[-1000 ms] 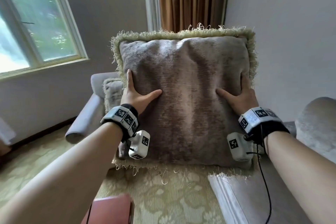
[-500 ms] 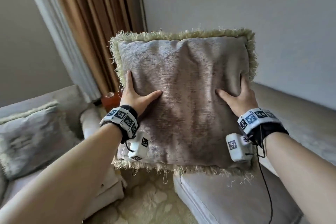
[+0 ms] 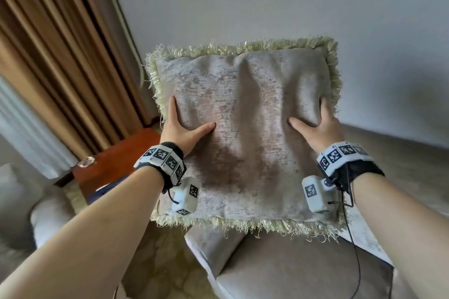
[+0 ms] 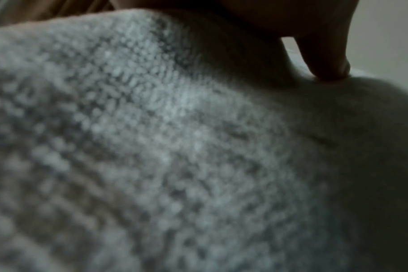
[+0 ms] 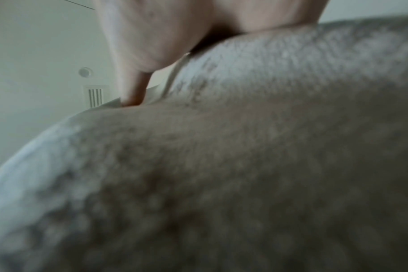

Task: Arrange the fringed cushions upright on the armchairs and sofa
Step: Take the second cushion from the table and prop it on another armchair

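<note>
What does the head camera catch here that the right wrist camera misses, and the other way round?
Only the head view shows the whole scene: the left hand and the right hand both gripping the fringed cushion by its sides, held upright above a sofa seat, with the brown curtain and a reddish side table off to the left.

Only the right wrist view shows a wall vent and a small round fitting.

Both show the right thumb pressing into the cushion's woven fabric, and the plain pale wall behind.
</note>
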